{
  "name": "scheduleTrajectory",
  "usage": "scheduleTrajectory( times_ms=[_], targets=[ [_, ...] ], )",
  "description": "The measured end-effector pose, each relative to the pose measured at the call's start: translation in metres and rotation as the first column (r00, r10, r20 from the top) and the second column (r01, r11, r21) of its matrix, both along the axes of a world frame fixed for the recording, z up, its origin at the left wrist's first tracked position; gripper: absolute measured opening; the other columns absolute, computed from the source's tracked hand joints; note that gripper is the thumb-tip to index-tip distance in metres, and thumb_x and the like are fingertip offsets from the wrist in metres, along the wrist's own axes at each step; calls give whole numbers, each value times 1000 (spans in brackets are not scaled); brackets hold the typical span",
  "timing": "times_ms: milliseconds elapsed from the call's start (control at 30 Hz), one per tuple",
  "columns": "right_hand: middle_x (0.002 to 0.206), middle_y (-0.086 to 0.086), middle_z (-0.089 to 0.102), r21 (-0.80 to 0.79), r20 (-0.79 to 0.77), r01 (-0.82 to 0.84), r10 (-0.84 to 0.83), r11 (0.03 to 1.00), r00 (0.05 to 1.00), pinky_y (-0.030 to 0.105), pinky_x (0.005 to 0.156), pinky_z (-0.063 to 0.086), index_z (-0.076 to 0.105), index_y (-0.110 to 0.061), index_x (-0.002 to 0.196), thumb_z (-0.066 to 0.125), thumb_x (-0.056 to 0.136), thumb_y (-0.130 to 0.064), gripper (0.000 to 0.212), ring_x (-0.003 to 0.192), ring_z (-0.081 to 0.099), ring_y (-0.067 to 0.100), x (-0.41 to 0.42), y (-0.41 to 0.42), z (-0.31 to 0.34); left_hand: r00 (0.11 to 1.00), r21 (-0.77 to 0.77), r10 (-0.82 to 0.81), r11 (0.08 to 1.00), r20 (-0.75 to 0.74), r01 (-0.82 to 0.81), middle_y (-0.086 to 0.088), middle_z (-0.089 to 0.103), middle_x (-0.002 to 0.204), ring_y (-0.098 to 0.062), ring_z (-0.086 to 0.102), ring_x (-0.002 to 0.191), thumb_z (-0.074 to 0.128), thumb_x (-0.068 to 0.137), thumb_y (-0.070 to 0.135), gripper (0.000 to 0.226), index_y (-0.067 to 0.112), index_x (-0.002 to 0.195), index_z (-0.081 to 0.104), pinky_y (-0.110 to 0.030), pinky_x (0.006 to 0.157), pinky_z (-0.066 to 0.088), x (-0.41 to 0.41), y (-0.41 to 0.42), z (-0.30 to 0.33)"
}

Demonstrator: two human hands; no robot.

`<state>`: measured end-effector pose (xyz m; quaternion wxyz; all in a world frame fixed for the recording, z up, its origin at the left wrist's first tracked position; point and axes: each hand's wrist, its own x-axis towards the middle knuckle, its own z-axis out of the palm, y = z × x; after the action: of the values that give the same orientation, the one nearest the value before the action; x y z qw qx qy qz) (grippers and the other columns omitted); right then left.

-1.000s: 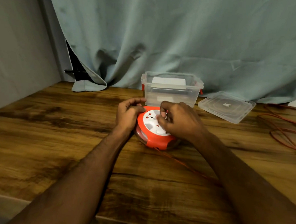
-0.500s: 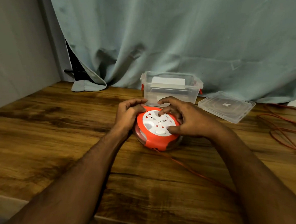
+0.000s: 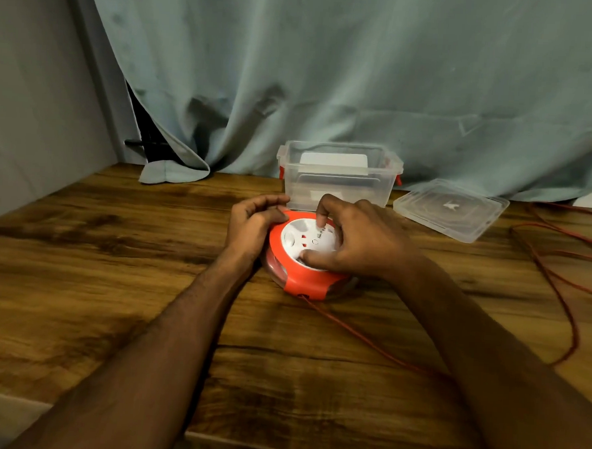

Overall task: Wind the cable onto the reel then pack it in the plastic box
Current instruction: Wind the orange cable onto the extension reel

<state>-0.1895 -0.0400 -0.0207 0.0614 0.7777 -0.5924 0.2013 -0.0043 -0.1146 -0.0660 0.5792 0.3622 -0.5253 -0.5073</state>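
Observation:
An orange cable reel [image 3: 303, 279] with a white socket face lies flat on the wooden table [image 3: 80, 264]. My left hand [image 3: 251, 227] grips its left rim. My right hand [image 3: 354, 239] rests on the white face, forefinger and thumb pressed onto it. A thin orange cable [image 3: 367, 341] leaves the reel's near edge, runs right under my right forearm and loops loosely at the table's right side [image 3: 560, 258]. Behind the reel stands the clear plastic box [image 3: 338, 178], open, with orange side clips.
The box's clear lid [image 3: 449, 211] lies flat to the right of the box. A grey-blue curtain [image 3: 330, 71] hangs along the back of the table and a grey wall [image 3: 26, 107] closes the left side. The table's front edge is near my elbows.
My right hand has turned on the reel's white face, fingers shifting from the right side to the top and near side. My left hand has stayed on the rim. The cable lies slightly differently.

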Motion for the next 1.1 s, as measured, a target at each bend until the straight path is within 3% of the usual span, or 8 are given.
scheduleTrajectory(
  times_ms=[133, 267, 433, 533, 733, 833, 967, 1100],
  targets=[
    [70, -18, 41, -62, 53, 12, -9, 998, 999, 34, 59, 23, 48, -37, 95, 57, 70, -75, 46, 75, 45, 17, 15, -2, -9, 1000, -12, -11, 1000, 2, 11, -13, 76, 94, -30, 71, 91, 62, 82, -10, 32, 9, 104, 77, -39, 84, 59, 0, 1, 0],
    [65, -15, 48, -43, 153, -32, 38, 999, 987, 27, 53, 25, 50, -37, 103, 65, 79, -60, 37, 67, 49, 12, 19, -3, -11, 1000, -14, -6, 1000, 20, 6, -17, 75, 99, -33, 71, 94, 61, 84, -10, 33, 6, 107, 76, -42, 86, 59, 0, 3, 1],
    [95, -17, 63, 88, 227, -198, 174, 976, 958, 25, 57, 41, 45, -46, 127, 72, 70, -27, 66, 69, 52, 0, 0, 0, 3, 1000, -15, 0, 1000, 29, 1, -25, 75, 111, -41, 72, 102, 61, 84, -10, 31, 3, 108, 77, -48, 92, 59, -1, 4, 2],
    [114, -23, 63, 207, 192, -208, 169, 956, 967, 37, 65, 54, 44, -47, 137, 78, 68, -18, 82, 80, 55, 0, -13, 0, 8, 1000, -3, 4, 1000, 24, -4, -20, 76, 106, -35, 71, 97, 61, 84, -10, 31, 10, 101, 78, -39, 82, 61, -1, 5, 3],
    [125, -21, 67, 252, 224, -199, 143, 947, 964, 39, 86, 59, 28, -47, 151, 85, 71, -32, 99, 119, 59, 12, -21, 2, 9, 1000, 3, -1, 1000, 24, 1, -11, 75, 100, -27, 72, 90, 62, 86, -8, 31, 15, 99, 78, -27, 68, 58, -1, 6, 3],
    [115, -20, 69, 214, 183, -178, 139, 961, 973, 28, 74, 53, 26, -50, 146, 86, 67, -50, 99, 109, 61, 11, -20, 2, 10, 1000, -12, 13, 1000, 19, -13, -10, 75, 95, -25, 71, 87, 62, 85, -10, 31, 12, 100, 77, -28, 70, 59, -1, 5, 3],
    [87, -18, 66, 136, 85, -103, 91, 985, 992, 32, 67, 49, 36, -49, 129, 78, 63, -75, 83, 88, 61, 8, -15, 3, 8, 1000, -6, 18, 1000, -3, -18, -14, 74, 92, -29, 69, 89, 62, 83, -11, 31, 11, 99, 77, -35, 81, 57, -2, 3, 2],
    [80, -18, 47, 60, 0, -9, 9, 998, 1000, 27, 57, 27, 43, -45, 111, 65, 65, -85, 65, 77, 49, 11, -2, 1, 2, 1000, -20, 14, 1000, 21, -13, -14, 76, 97, -32, 71, 93, 63, 84, -9, 31, 14, 98, 78, -40, 84, 59, -1, 3, 1]
  ],
)
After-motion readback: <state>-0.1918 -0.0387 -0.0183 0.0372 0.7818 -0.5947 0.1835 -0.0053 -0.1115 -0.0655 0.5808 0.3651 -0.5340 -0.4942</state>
